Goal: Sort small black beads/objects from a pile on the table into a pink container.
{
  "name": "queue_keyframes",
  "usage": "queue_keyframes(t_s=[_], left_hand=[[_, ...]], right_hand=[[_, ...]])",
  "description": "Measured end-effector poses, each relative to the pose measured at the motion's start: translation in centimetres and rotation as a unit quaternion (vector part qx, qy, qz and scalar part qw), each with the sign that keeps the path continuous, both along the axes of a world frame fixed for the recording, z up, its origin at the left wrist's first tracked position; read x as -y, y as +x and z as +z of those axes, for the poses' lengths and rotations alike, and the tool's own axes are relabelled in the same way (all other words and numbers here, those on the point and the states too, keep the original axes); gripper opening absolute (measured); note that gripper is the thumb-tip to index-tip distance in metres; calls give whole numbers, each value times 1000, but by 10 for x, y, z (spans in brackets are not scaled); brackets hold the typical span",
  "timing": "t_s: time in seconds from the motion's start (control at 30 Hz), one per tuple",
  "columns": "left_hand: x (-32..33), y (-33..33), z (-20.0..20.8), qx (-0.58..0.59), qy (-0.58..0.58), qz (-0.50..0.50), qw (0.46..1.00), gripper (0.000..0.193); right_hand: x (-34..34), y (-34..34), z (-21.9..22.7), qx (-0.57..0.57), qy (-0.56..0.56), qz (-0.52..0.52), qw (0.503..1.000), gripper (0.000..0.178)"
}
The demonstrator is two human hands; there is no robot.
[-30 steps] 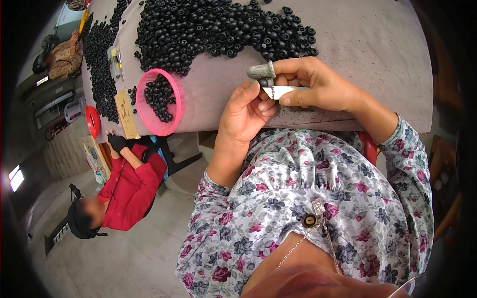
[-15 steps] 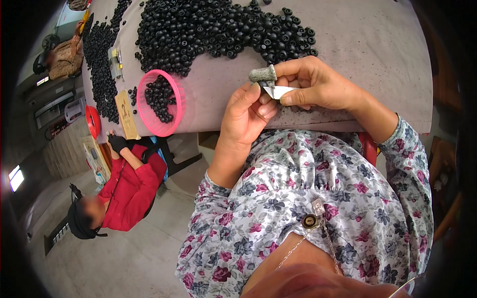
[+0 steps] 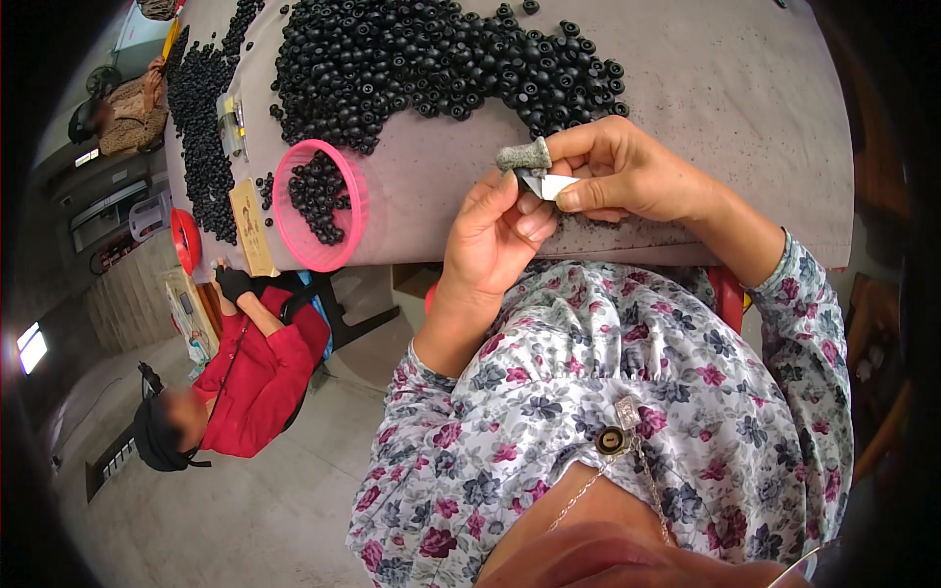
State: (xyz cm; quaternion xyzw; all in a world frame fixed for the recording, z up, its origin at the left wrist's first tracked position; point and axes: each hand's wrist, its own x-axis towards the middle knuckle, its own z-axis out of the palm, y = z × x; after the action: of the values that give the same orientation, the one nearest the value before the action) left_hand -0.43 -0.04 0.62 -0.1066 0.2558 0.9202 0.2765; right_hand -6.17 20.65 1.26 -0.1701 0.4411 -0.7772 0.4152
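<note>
My left hand [image 3: 478, 230] pinches a small black round piece [image 3: 522, 175] between thumb and fingers, most of it hidden. In my right hand [image 3: 637, 176] is a small blade wrapped in white [image 3: 557, 186], gripped between thumb and fingers. Its bare end meets the black piece. A grey fabric finger cot [image 3: 524, 155] covers my right index fingertip, which bends over the piece. Both hands are close together above the table's near edge. Beyond them spreads a big heap of similar black round pieces [image 3: 392, 59].
A pink plastic basket [image 3: 359, 216] with black pieces inside stands left of my hands. Further left are a cardboard piece [image 3: 253, 227], a red bowl [image 3: 184, 241] and another black heap [image 3: 204, 147]. A person in red [image 3: 265, 377] sits at the left; another is farther back.
The whole view has shifted slightly. My hands keep almost the same grip on the blade and the black piece, with only a small movement of the fingers.
</note>
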Motion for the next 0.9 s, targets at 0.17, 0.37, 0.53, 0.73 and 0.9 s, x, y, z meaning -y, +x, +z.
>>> queue_keyframes(t_s=[0.17, 0.37, 0.53, 0.73, 0.9], left_hand=[[-2, 2, 1, 33, 20, 2, 999, 23], [-3, 2, 1, 70, 45, 8, 997, 25], [-6, 2, 1, 69, 34, 31, 997, 24], [-8, 2, 3, 47, 0, 43, 998, 21], [-9, 0, 4, 5, -10, 35, 999, 21]], right_hand=[[1, 1, -4, -7, -5, 3, 1000, 37], [0, 0, -1, -3, 1, 3, 1000, 39], [1, 2, 3, -9, 13, -13, 1000, 40], [1, 1, 7, -26, 19, -15, 999, 39], [1, 1, 5, -22, 18, -14, 999, 40]])
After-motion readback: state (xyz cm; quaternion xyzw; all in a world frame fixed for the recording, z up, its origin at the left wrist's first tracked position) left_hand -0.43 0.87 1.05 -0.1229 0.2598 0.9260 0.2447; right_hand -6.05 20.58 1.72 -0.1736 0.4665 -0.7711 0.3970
